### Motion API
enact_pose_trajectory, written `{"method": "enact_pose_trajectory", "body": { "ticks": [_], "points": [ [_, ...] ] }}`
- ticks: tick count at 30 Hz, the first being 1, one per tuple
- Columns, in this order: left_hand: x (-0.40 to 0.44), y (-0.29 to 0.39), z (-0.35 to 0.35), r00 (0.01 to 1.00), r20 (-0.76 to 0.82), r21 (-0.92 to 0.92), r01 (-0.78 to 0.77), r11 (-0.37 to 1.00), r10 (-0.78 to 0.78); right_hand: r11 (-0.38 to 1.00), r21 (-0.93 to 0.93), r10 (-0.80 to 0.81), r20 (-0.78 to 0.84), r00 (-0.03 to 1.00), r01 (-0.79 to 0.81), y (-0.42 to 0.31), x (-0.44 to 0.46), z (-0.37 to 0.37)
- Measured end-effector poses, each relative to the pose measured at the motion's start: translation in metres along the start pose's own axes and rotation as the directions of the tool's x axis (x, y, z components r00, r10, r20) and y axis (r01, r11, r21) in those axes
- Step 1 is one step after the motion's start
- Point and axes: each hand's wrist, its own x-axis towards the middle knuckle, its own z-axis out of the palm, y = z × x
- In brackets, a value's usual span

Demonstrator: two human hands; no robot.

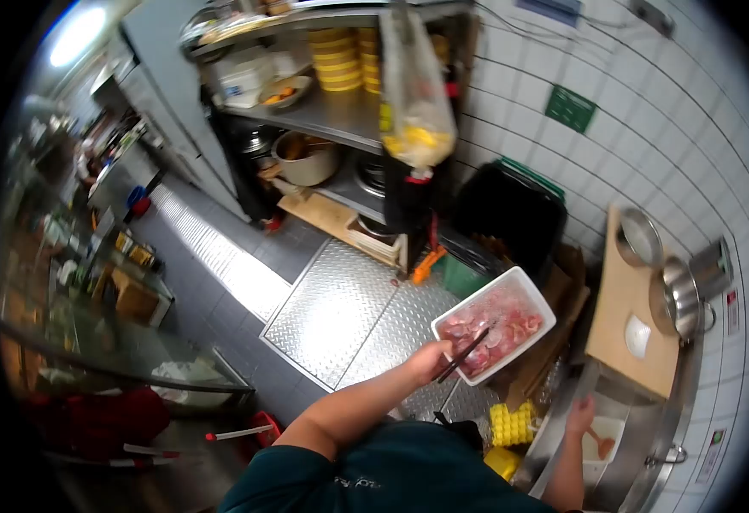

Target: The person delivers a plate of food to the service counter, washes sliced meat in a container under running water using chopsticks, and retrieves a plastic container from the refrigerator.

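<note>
My left hand (430,362) grips the near left edge of a white plastic tub (534,345) and a pair of dark chopsticks (470,349). Pieces of raw pink meat (504,325) fill the tub, and the chopsticks' tips reach over them. Low at the right, my right hand (580,415) is above the sink edge, beside a white container (618,430). An orange-brown spoon (604,445) rests in that container, its handle running toward my right wrist. The fingers of my right hand are small and blurred, so their grip is unclear.
A black-lined green bin (462,275) stands past the tub. Metal bowls (639,238) sit on a wooden board (618,303) by the tiled wall. Shelving (340,115) holds yellow-banded stacks and a pot (306,162). Yellow egg trays (511,423) lie near my body.
</note>
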Motion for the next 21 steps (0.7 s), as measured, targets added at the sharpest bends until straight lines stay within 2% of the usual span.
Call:
{"method": "enact_pose_trajectory", "body": {
  "ticks": [1,2,3,4,7,8,11,12,13,14,15,16,17,18,20,21],
  "points": [
    [-0.021,0.014,-0.026,0.998,-0.028,-0.015,-0.050,0.999,0.050,0.998,0.040,-0.049,0.043,0.998,0.047,-0.027,-0.003,0.023],
    [-0.027,0.081,-0.038,0.992,-0.122,-0.058,-0.023,0.998,0.016,0.999,0.024,-0.029,0.121,0.992,0.027,-0.086,0.005,0.042],
    [-0.033,0.085,-0.076,0.990,-0.137,-0.104,-0.041,0.994,0.026,0.995,0.070,-0.075,0.157,0.985,0.064,-0.105,0.004,0.065],
    [-0.053,0.101,-0.094,0.984,-0.156,-0.122,-0.100,0.987,0.081,0.990,-0.038,-0.120,0.228,0.966,0.132,-0.129,-0.003,0.081],
    [-0.109,0.146,-0.158,0.952,-0.256,-0.122,-0.207,0.971,0.170,0.956,-0.136,-0.156,0.515,0.843,0.260,-0.181,-0.024,0.125],
    [-0.131,0.164,-0.172,0.935,-0.293,-0.125,-0.244,0.962,0.199,0.931,-0.131,-0.223,0.533,0.816,0.340,-0.180,-0.025,0.150],
    [-0.182,0.221,-0.225,0.841,-0.482,-0.141,-0.350,0.926,0.245,0.889,-0.275,-0.007,0.791,0.611,0.366,-0.191,-0.042,0.195],
    [-0.202,0.240,-0.235,0.825,-0.492,-0.162,-0.400,0.902,0.277,0.820,-0.246,-0.075,0.849,0.524,0.516,-0.182,-0.045,0.213],
    [-0.213,0.252,-0.262,0.767,-0.582,-0.199,-0.457,0.867,0.271,0.729,-0.196,-0.132,0.900,0.416,0.656,-0.178,-0.045,0.234],
    [-0.225,0.268,-0.290,0.748,-0.577,-0.176,-0.507,0.844,0.329,0.374,-0.091,-0.146,0.977,0.155,0.923,-0.185,-0.039,0.251],
    [-0.237,0.283,-0.318,0.725,-0.573,-0.151,-0.552,0.820,0.383,-0.037,0.095,-0.052,0.994,-0.097,0.995,-0.200,-0.036,0.266],
    [-0.248,0.294,-0.344,0.706,-0.587,-0.146,-0.574,0.806,0.396,0.608,-0.303,0.122,0.949,0.291,0.734,-0.233,-0.042,0.277],
    [-0.265,0.308,-0.368,0.679,-0.606,-0.132,-0.600,0.789,0.415,0.843,-0.539,0.486,0.769,0.416,0.011,-0.264,-0.048,0.300],
    [-0.279,0.327,-0.393,0.650,-0.626,-0.118,-0.626,0.771,0.432,0.839,-0.544,0.491,0.750,0.444,-0.010,-0.296,-0.049,0.339],
    [-0.307,0.368,-0.436,0.526,-0.723,-0.093,-0.717,0.691,0.448,0.824,-0.565,0.511,0.698,0.501,-0.053,-0.352,-0.051,0.389],
    [-0.321,0.384,-0.449,0.468,-0.770,-0.091,-0.753,0.651,0.433,0.825,-0.561,0.455,0.728,0.513,0.064,-0.378,-0.043,0.430]
  ]
}}
